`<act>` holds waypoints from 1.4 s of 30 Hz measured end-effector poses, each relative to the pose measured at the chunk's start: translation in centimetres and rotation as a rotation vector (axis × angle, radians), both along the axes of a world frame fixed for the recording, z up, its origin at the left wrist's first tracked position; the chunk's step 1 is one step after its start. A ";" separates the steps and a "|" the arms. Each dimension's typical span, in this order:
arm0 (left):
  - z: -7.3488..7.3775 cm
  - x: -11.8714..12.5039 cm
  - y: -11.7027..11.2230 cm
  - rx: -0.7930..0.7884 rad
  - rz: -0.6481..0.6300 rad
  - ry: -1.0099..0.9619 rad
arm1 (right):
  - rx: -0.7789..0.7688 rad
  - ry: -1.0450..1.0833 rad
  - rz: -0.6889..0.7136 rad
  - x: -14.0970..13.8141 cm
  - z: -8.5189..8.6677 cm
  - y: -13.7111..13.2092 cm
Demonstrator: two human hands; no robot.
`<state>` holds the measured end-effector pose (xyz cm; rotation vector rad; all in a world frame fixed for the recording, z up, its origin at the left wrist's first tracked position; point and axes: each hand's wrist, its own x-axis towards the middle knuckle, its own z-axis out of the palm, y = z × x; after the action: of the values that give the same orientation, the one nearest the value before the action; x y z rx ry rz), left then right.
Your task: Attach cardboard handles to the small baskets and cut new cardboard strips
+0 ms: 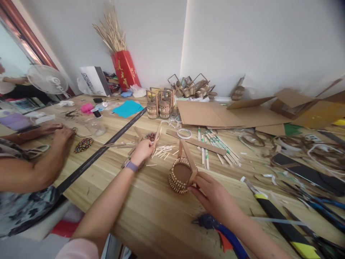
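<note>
My right hand (207, 185) grips a small woven basket (178, 181) by the lower end of its flat brown handle (188, 156). The basket has rows of pale and dark bead-like ends around its side and a smooth brown inside; it rests close above or on the table, I cannot tell which. Further left, my left hand (144, 150), with a purple wristband, is closed on a flat brown strip (157, 135). A bowl of round brown beads (151, 136) sits just beyond its fingers. Short pale sticks (163, 151) lie scattered between the two hands.
Blue-handled glue gun or pliers (215, 225) lies below my right forearm; yellow-black cutter (280, 216) and phone (309, 172) lie right. Finished baskets (164, 108), cardboard (210, 113) and wrapped sticks (223, 144) stand behind. A co-worker's hands (63, 133) work at left beside beadwork (83, 145).
</note>
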<state>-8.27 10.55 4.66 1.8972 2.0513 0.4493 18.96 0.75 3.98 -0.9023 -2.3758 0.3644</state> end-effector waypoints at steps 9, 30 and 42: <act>-3.7 6.0 -15.3 0.324 -0.433 -0.278 | -0.079 0.037 0.021 -0.2 0.4 0.3; -7.3 9.7 -14.6 0.351 -0.296 -0.196 | -0.112 0.046 0.076 0.1 0.6 0.4; -7.2 9.6 -14.7 0.335 -0.290 -0.175 | -0.065 0.002 0.058 0.7 2.3 0.3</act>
<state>1.36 -4.14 -2.58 2.2096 1.6349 0.8925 19.65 1.10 6.25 -0.8626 -2.4051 0.4675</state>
